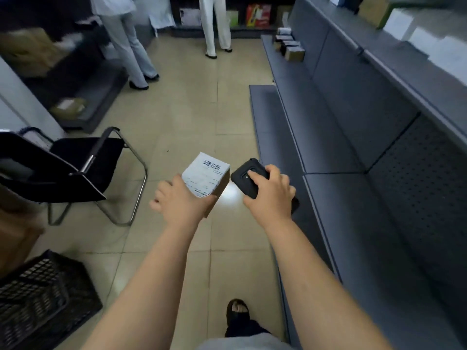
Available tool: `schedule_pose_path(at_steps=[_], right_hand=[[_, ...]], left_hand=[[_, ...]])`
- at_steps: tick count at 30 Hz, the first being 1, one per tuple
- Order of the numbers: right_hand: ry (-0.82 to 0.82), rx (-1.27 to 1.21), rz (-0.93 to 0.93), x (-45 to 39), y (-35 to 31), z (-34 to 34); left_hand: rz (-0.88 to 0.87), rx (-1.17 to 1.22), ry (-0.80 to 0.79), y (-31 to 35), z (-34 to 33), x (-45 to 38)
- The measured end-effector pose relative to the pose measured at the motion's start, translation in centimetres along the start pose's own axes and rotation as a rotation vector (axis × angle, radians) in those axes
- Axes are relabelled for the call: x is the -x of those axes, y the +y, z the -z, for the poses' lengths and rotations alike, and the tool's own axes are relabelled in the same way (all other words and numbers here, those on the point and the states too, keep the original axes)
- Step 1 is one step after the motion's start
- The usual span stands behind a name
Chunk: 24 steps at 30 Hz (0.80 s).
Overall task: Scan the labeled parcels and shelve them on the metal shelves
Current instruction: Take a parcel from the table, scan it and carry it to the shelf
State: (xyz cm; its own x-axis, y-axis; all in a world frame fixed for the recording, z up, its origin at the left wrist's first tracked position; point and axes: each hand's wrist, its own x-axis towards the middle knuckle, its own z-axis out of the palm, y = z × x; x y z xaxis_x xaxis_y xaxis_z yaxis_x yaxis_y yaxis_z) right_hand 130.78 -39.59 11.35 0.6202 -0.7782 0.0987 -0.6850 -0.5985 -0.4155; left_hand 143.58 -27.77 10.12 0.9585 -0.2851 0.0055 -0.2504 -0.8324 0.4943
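Beige tiled aisle beside grey metal shelves [336,137]: left hand [177,200] gripping labeled parcel [206,178], right hand [271,192] clutching scanner [246,176], scan apparently underway, shelving pending.

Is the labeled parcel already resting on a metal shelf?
No, the left hand holds the parcel in the air above the floor, beside the scanner in the right hand.

parcel [207,179] in left hand [180,202], scanner [249,178] in right hand [271,192] just right of it, shelves [353,127] right, chair [83,168] and crate [43,296] left
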Motion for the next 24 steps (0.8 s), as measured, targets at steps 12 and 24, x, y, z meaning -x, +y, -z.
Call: schedule_pose_path(at_steps=[12,24], right_hand=[[-0.058,-0.046,-0.017,-32.5,-4.9,-8.9],[0.049,-0.172,-0.264,-66.3,-8.6,-13.0]], left_hand=[[-0.025,-0.061,0.001,9.3,-7.4,-30.6],[-0.237,-0.053,-0.136,22.6,-16.4,-64.3]])
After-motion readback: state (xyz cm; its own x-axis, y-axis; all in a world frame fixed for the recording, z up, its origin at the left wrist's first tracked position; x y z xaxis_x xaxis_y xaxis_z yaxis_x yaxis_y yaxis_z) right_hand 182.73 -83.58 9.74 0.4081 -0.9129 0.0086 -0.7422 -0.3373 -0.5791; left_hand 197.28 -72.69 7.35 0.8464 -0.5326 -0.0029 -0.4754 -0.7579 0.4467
